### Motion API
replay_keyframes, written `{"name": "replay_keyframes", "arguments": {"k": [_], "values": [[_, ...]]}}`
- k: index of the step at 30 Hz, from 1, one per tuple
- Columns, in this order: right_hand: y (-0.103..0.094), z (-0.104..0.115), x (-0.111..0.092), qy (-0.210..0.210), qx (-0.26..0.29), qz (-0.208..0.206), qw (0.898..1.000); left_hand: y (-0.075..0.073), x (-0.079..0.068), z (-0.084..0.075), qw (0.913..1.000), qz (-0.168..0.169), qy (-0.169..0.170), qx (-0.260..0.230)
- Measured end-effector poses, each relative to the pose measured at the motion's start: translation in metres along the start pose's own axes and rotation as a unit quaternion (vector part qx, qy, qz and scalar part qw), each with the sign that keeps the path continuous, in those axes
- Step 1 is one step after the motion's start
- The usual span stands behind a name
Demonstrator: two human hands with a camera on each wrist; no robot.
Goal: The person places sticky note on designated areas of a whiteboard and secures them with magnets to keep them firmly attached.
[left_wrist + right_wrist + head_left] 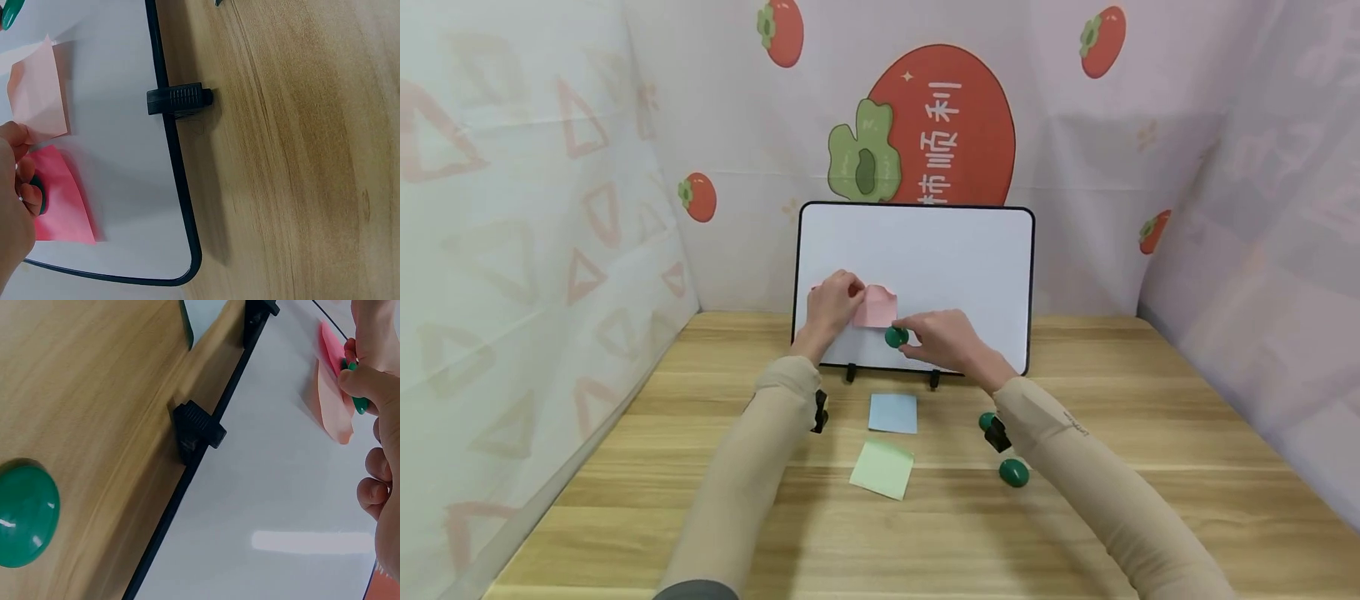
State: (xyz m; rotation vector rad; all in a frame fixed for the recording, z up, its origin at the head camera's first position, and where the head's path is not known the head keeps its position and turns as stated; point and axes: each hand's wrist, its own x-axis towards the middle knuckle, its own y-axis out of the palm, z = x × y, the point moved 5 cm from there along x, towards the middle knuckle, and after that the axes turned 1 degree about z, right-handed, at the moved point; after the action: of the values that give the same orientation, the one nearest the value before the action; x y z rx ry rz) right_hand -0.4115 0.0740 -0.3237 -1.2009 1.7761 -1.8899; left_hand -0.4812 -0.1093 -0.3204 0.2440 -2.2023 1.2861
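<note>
A light pink sticky note (876, 308) lies against the whiteboard (962, 275), its upper edge wavy. My left hand (835, 302) pinches the note's left side between thumb and finger. Beside it, a hot pink sticky note (67, 203) is on the board, mostly hidden by this hand in the head view. A dark green magnet (41, 194) shows on that note behind the curled fingers. Between thumb and fingertips, my right hand (946, 340) holds a round green magnet (896, 337), just below the light pink note's lower right corner.
Black clips (851, 372) support the board's lower edge. On the wooden table (715, 500) in front lie a blue sticky note (892, 413) and a light green one (882, 469). Two green magnets, one nearer (1014, 472) and one farther (987, 421), lie by the right forearm.
</note>
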Motion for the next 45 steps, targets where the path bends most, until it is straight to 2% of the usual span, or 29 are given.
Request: {"name": "replay_keyframes", "arguments": {"k": [10, 22, 27, 33, 45], "values": [[-0.003, -0.003, 0.027, 0.033, -0.034, -0.041, 0.998, 0.0, -0.001, -0.001, 1.0, -0.006, -0.004, 0.0], [-0.001, -0.013, 0.057, 0.065, -0.023, -0.087, 0.994, 0.002, 0.001, 0.0, 0.9999, -0.012, -0.007, -0.011], [0.0, -0.016, 0.067, 0.083, -0.024, -0.081, 0.993, 0.0, 0.003, -0.001, 0.9998, -0.015, -0.006, -0.011], [0.01, -0.02, 0.071, 0.108, -0.018, -0.064, 0.992, 0.002, 0.001, 0.0, 0.9999, -0.009, -0.008, -0.008], [0.018, -0.019, 0.076, 0.11, -0.02, -0.069, 0.991, 0.003, 0.0, 0.004, 0.9999, -0.008, -0.008, -0.001]]}}
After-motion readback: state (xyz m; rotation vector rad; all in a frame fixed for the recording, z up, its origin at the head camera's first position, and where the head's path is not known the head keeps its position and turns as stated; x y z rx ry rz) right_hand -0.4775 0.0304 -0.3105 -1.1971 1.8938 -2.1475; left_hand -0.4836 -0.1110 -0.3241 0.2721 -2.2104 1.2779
